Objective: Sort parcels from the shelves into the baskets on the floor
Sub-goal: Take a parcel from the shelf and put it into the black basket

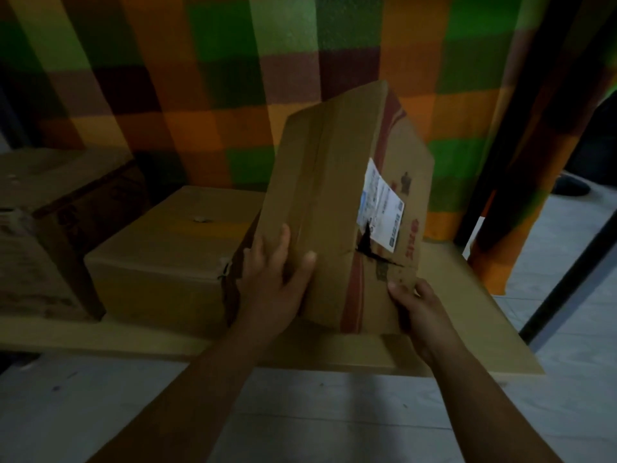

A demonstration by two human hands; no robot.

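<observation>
**Parcel in hand at shelf, tilted**

The parcel [337,202], a brown cardboard box, stands tilted with its top leaning away to the right, above the right part of the wooden shelf [474,332]. Whether its lower edge touches the board cannot be told. A white shipping label [380,208] sits on its right face, with a dark tear [367,248] just below it (print too blurred to read).

The left hand [277,282] lies spread against the box's left edge, fingers flat on the side, thumb straight on the near face. The right hand [420,312] pinches the lower right corner, thumb on top and fingers behind.

Just left of the parcel a second box [167,255] sits on the shelf, with a third box [50,212] beside it. A checked cloth [233,78] in green, orange and brown hangs behind. Pale floor tiles [300,412] lie below.
</observation>
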